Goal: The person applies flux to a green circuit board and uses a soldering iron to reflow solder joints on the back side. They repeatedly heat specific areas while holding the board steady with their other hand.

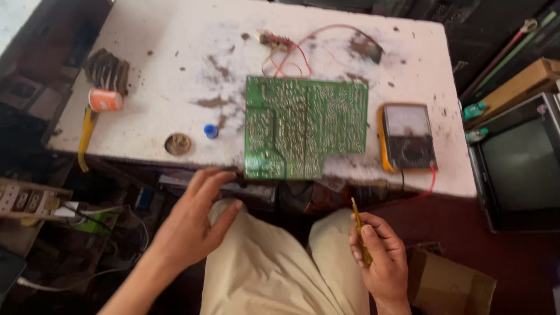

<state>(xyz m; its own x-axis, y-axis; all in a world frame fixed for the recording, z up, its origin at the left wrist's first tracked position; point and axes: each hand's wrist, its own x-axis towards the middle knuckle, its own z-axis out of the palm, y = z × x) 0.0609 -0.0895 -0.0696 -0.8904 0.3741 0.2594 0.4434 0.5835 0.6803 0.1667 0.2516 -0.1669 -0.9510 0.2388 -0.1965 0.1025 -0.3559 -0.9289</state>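
Two hands: left hand [189,224] grip apart near green circuit board [303,125]; right hand [379,256] clamped on yellow screwdriver [359,230].

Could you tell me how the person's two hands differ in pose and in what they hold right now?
The left hand is open with fingers spread, holding nothing, near the green circuit board; the right hand is closed around a thin yellow tool. The left reaches toward the table edge; the right stays lower. Both are bare.

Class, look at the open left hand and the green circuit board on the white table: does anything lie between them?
Nothing visible does. The left hand hovers open just below the table edge, beside the circuit board's lower left corner; the gap is free.
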